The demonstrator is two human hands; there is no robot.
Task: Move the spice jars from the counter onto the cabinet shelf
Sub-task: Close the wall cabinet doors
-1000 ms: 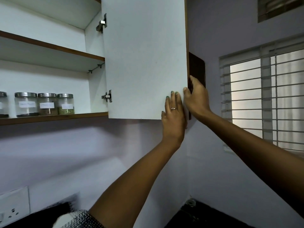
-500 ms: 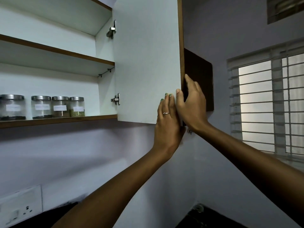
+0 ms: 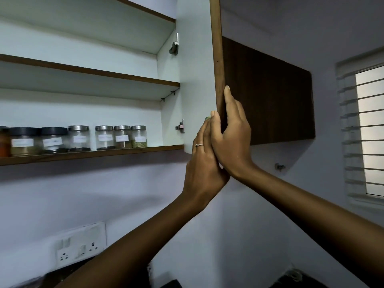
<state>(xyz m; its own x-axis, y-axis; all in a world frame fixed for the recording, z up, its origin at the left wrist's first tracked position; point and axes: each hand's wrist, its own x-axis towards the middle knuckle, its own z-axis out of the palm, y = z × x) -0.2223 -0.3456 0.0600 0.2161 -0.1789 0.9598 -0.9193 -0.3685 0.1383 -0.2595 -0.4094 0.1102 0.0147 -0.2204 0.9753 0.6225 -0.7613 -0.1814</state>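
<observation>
I've got both hands up on the door (image 3: 195, 84) edge, left hand (image 3: 202, 161) flat inside, right hand (image 3: 232, 140) wrapped round it, while the jars (image 3: 104, 138) line the shelf (image 3: 91, 154).

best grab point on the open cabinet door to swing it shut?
Probably the free vertical edge of the cabinet door, low down, from the right: no handle shows, the hinges sit on the far edge, and the thin brown edge fits between fingers. The right hand wraps it there; the left hand lies flat on the white face.
</observation>
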